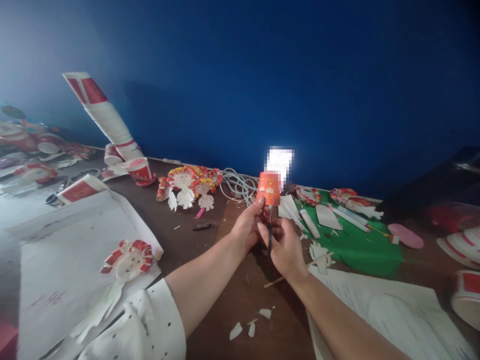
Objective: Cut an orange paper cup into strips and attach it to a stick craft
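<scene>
The left hand grips the orange paper cup, raised above the brown table; the right hand is closed around dark scissors, as it seems, with the blade at the cup's lower edge; I judge that cutting is the step in hand, and the next move calls for a steady cup; beyond, cables and the blue wall limit the reach; a littered green sheet crowds the right; more room seems nearer the body, around white scraps.
</scene>
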The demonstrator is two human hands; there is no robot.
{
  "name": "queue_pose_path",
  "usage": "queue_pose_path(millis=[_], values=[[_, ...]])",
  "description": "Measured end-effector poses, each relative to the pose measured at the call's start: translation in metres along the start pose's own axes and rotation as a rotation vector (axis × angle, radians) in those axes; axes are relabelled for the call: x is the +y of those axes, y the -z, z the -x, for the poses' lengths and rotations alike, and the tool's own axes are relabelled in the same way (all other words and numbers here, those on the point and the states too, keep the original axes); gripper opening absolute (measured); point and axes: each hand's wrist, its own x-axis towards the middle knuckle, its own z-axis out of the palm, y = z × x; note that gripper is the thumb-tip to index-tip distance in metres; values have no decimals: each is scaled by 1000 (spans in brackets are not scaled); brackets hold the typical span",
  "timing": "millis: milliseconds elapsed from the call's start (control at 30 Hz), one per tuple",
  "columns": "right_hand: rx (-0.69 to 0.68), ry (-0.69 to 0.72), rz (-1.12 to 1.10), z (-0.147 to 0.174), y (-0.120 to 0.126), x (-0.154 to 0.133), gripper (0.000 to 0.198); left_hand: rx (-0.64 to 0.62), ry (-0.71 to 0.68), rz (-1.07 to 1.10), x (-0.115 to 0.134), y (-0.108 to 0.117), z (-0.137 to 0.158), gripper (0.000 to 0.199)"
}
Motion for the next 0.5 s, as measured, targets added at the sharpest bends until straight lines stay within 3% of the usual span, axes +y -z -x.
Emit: queue_pose_path(millis=[500], values=[[-15,30,72,0,3,2,34,-6,-10,-15,1,-3,3,18]])
